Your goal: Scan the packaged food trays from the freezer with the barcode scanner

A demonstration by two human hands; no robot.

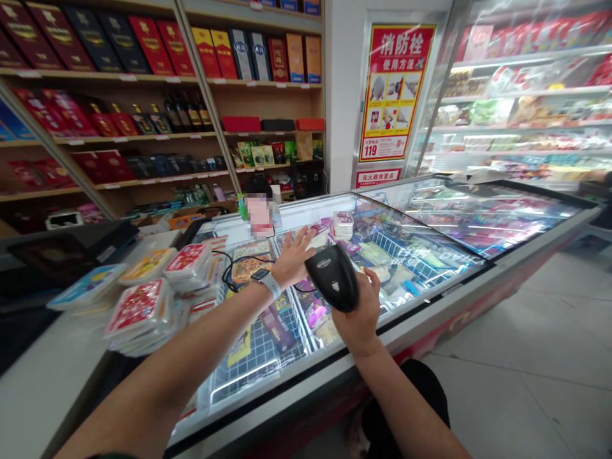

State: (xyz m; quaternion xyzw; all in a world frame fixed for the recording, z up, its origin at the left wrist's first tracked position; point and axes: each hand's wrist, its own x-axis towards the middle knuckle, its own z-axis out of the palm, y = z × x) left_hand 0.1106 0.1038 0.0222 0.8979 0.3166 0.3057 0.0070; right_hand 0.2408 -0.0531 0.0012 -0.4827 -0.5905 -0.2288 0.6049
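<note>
My right hand (358, 315) is wrapped round the handle of a black barcode scanner (333, 277), held above the glass top of a chest freezer (282, 389). My left hand (292, 258) reaches out over the same glass with its fingers spread, and nothing shows in its grasp. A watch (261, 275) sits on that wrist. Just beyond the left fingertips stands a small stack of white packs (343, 223). A black cable (229, 268) curls across the glass to the left of my hand.
Stacked flat packs with red labels (138, 309) lie on the left beside a blue-labelled pack (88, 284). Shelves of boxes and bottles (182, 115) line the back. A lit display cooler (526, 121) stands at the right, with tiled floor (526, 331) in front.
</note>
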